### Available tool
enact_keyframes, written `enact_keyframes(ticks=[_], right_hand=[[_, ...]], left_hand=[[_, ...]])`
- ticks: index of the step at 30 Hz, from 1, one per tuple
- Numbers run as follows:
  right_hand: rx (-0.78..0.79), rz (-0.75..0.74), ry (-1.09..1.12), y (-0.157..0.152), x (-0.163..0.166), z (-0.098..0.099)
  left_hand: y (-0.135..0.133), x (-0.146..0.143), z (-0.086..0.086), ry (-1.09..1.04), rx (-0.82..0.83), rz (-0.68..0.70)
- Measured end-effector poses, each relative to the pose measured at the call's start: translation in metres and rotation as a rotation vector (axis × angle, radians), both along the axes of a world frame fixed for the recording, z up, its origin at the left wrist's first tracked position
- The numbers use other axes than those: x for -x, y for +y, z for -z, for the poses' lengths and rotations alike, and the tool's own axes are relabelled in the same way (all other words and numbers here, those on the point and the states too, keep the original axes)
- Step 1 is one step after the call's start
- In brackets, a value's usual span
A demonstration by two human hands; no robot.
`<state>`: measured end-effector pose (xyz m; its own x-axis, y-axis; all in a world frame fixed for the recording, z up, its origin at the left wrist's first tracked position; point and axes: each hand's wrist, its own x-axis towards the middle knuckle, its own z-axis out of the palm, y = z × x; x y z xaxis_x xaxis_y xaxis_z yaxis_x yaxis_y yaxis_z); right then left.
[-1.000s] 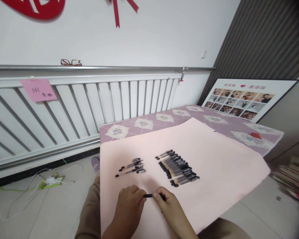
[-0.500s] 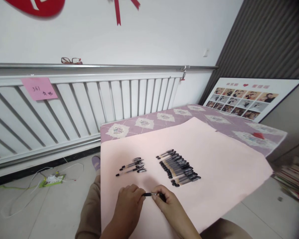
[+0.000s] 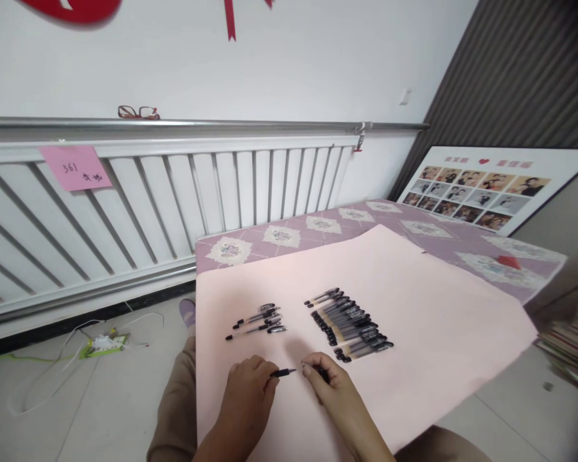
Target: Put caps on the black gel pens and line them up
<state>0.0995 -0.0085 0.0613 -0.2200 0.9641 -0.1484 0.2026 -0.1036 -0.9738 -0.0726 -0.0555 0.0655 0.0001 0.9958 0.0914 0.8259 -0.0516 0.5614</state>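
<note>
My left hand (image 3: 251,388) is closed around a black pen (image 3: 284,372), whose bare tip points right. A short gap separates that tip from my right hand (image 3: 328,378), which pinches a dark pen cap (image 3: 322,372) mostly hidden by the fingers. Beyond my left hand lie a few loose pens (image 3: 253,328) and caps (image 3: 277,329) in a small group. To the right, many capped pens (image 3: 349,324) lie side by side in a slanting row.
Pale pink paper (image 3: 443,340) covers the near part of a table with a purple patterned cloth (image 3: 327,224). A white radiator (image 3: 149,205) stands behind it. A photo board (image 3: 491,186) leans at the back right. On the floor at left lies a power strip (image 3: 105,346).
The pen tip and the cap have come apart, leaving a gap between my hands. The view has shifted slightly; the pens on the paper lie as before.
</note>
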Motion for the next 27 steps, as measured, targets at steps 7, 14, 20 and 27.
enact_keyframes(ticks=[7,14,20,27], right_hand=[[-0.12,0.008,-0.119,0.013,-0.001,0.014],[-0.406,-0.092,-0.427,0.036,0.02,0.042],[-0.488,-0.141,-0.524,0.061,0.033,0.059],[-0.516,-0.188,-0.655,0.067,0.035,0.058]], left_hand=[[0.013,0.008,0.013,0.004,0.06,-0.019],[0.049,0.016,0.03,0.25,0.095,-0.038],[0.072,0.011,0.044,0.335,0.068,-0.041],[0.079,0.012,0.054,0.358,0.046,-0.037]])
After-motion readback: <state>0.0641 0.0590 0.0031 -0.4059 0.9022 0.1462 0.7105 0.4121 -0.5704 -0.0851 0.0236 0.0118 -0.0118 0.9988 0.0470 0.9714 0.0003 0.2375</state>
